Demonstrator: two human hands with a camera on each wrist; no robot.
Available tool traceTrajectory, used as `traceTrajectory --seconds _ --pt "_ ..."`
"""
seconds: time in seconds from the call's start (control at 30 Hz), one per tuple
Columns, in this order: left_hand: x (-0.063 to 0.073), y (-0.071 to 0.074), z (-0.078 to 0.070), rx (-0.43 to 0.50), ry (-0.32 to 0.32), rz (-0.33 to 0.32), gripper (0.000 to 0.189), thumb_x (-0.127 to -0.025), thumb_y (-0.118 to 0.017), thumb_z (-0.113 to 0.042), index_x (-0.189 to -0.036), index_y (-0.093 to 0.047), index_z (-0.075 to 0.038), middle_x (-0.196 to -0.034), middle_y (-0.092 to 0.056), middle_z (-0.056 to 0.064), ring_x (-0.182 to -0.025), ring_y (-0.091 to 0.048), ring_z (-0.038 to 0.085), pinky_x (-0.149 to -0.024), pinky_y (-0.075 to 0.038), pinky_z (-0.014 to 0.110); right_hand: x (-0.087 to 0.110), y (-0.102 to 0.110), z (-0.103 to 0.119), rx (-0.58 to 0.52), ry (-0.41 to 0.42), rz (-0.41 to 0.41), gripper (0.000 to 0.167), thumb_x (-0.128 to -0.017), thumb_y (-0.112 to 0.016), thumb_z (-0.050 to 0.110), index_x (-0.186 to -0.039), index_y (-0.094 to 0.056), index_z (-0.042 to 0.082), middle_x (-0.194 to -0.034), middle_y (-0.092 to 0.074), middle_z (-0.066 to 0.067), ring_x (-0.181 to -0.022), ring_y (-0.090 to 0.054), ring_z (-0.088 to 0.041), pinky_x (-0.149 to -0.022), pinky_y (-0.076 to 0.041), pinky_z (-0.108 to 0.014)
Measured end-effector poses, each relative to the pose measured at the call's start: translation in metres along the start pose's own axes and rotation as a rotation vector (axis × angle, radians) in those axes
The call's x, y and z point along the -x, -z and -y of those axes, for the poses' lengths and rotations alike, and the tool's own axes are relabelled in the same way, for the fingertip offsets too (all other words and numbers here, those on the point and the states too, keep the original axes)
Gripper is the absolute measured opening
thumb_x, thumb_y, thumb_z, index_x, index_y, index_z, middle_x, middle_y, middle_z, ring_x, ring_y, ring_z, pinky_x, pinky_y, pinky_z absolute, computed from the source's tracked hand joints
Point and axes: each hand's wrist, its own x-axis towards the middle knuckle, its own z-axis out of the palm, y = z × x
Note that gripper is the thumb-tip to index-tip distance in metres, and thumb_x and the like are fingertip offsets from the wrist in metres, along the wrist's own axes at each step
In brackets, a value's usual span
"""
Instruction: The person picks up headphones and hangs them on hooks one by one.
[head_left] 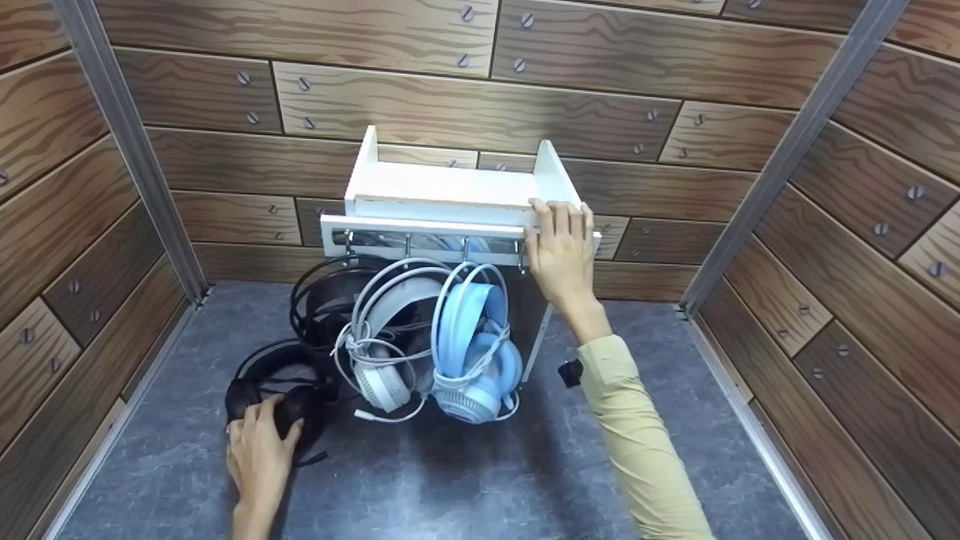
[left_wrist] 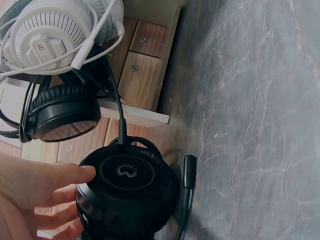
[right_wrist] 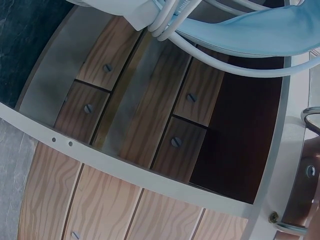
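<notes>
Plank-patterned walls (head_left: 442,105) enclose the gray tabletop (head_left: 720,435). Near its left edge, the left hand (head_left: 259,446) pinches a black headset (head_left: 296,406) by an earcup (left_wrist: 127,172); the right hand (head_left: 561,251) grips the hook rail (head_left: 427,225). Best brace that rail firmly; the boom mic (left_wrist: 189,171) could snag.

Head view high, angled down; wrist views close; all share rack (head_left: 450,226).

Black headset (left_wrist: 131,182), light-blue headset (head_left: 474,397)
</notes>
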Motion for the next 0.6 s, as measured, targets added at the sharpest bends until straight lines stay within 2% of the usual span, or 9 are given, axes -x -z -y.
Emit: traceTrajectory --seconds 0.13,0.6 --pt "0.004 0.001 -0.001 -0.015 0.007 -0.007 0.049 -0.082 -0.083 -0.015 -0.126 -0.064 -0.005 -0.122 -0.063 0.023 -0.109 -0.052 0.045 -0.088 -0.042 0.063 0.0 0.0 0.0 0.002 0.004 -0.007 0.041 -0.108 -0.038 0.036 -0.138 -0.052 0.011 -0.125 -0.053 -0.015 -0.125 -0.044 -0.033 -0.12 -0.019 -0.052" --pt "0.022 0.004 -0.005 -0.04 -0.016 -0.07 0.051 -0.077 -0.088 -0.019 -0.121 -0.067 -0.005 -0.115 -0.065 0.022 -0.103 -0.055 0.044 -0.079 -0.046 0.061 0.0 -0.001 -0.001 -0.012 0.006 -0.013 0.041 -0.107 -0.04 0.035 -0.139 -0.052 0.012 -0.124 -0.053 -0.015 -0.125 -0.044 -0.033 -0.12 -0.018 -0.051"
